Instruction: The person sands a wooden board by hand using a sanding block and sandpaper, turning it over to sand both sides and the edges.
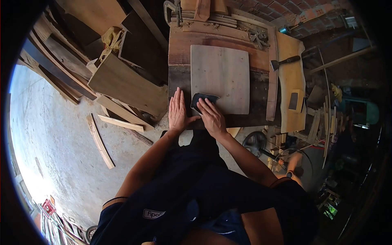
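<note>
A pale, nearly square wooden board [220, 75] lies flat on the dark workbench [261, 96]. My right hand [212, 118] presses a dark sheet of sandpaper [199, 99] against the board's near left corner, fingers stretched over it. Part of the sheet is hidden under those fingers. Beside the board's left edge, my left hand [178, 112] rests flat at the bench's near left side. Its fingers point away from me and it holds nothing; the thumb reaches toward the board's near corner.
A chisel-like tool with a dark handle [288, 61] lies on a yellowish plank [292, 110] at the right. A metal clamp [178, 12] stands at the bench's far left corner. Wooden boards [126, 83] lean at the left, and loose strips [100, 141] lie on the concrete floor.
</note>
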A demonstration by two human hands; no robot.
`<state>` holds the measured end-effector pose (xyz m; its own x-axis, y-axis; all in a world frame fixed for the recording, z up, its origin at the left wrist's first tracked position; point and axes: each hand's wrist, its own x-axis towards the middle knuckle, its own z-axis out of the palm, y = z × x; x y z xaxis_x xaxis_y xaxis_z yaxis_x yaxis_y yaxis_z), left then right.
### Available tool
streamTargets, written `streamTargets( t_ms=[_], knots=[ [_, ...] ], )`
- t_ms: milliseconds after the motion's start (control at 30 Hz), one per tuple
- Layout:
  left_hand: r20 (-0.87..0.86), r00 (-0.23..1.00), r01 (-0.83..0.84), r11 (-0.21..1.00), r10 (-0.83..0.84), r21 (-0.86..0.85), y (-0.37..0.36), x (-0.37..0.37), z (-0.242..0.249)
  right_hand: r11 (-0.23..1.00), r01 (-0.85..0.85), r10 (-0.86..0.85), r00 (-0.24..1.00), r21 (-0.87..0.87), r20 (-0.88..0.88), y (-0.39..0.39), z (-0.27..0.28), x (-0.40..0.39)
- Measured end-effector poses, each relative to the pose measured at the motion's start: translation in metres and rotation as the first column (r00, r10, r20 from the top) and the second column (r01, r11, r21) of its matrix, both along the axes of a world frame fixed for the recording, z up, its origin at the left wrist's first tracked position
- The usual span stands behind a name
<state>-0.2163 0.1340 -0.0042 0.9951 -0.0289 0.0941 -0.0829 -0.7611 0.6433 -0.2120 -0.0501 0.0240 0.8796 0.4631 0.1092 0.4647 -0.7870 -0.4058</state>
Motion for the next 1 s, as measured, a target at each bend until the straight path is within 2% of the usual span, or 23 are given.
streamTargets(
  t_ms=[67,100,200,267,400,433,500,567,633,700,767,867,933,967,1000],
  knots=[
    [-0.001,1.000,0.014,1.000,-0.014,0.023,-0.002,0.001,0.000,0.999,-0.005,0.000,0.992,0.046,0.126,0.013,-0.007,0.057],
    [-0.013,1.000,0.001,0.999,0.000,0.053,-0.003,0.000,0.000,0.992,0.036,-0.056,0.984,0.121,0.169,0.022,-0.014,0.088],
    [0.011,1.000,0.025,0.996,-0.026,0.088,-0.003,0.000,-0.005,0.982,0.150,-0.174,0.955,0.117,0.239,0.044,-0.018,0.147],
    [0.006,1.000,0.020,0.996,-0.021,0.091,-0.004,0.001,-0.003,0.982,0.139,-0.165,0.962,0.129,0.217,0.040,-0.021,0.135],
    [-0.011,1.000,0.004,1.000,-0.004,0.023,-0.004,0.001,0.001,0.995,0.077,-0.083,0.990,0.059,0.110,0.006,-0.009,0.016],
    [0.005,1.000,0.008,0.999,-0.008,0.036,-0.003,0.001,-0.002,0.997,0.069,-0.071,0.995,0.032,0.075,-0.004,-0.006,-0.010],
    [-0.081,0.996,0.054,0.990,-0.044,0.130,0.001,0.000,0.000,0.998,0.050,-0.052,0.997,0.030,0.051,-0.010,0.001,-0.032],
    [-0.060,0.997,0.052,0.986,-0.043,0.158,-0.001,0.001,0.000,0.998,0.050,-0.050,0.999,0.029,0.021,-0.009,-0.004,-0.022],
    [-0.023,1.000,0.010,0.998,-0.009,0.069,-0.004,0.001,0.003,0.999,0.032,-0.031,0.994,-0.007,0.109,-0.001,-0.005,0.032],
    [-0.009,1.000,0.024,0.996,-0.024,0.088,-0.004,0.002,0.001,0.991,0.105,-0.119,0.972,0.080,0.203,0.013,-0.016,0.101],
    [-0.016,0.999,0.033,0.991,-0.031,0.132,-0.005,0.002,0.000,0.981,0.179,-0.191,0.963,0.076,0.193,0.027,-0.013,0.158],
    [-0.007,0.998,0.069,0.991,-0.069,0.117,-0.002,0.002,-0.001,0.979,0.183,-0.196,0.965,0.090,0.175,0.027,-0.016,0.163],
    [0.002,0.997,0.080,0.997,-0.080,-0.011,0.000,0.005,0.011,0.979,0.150,-0.174,0.968,0.140,0.181,0.006,-0.024,0.111],
    [0.010,0.995,0.097,0.995,-0.097,-0.004,0.001,0.015,0.012,0.986,0.144,-0.156,0.974,0.083,0.164,-0.007,-0.016,0.077],
    [-0.014,0.998,0.057,0.994,-0.058,-0.090,0.000,0.021,0.012,0.988,0.152,-0.154,0.979,0.027,0.133,-0.021,-0.015,0.043]
  ],
)
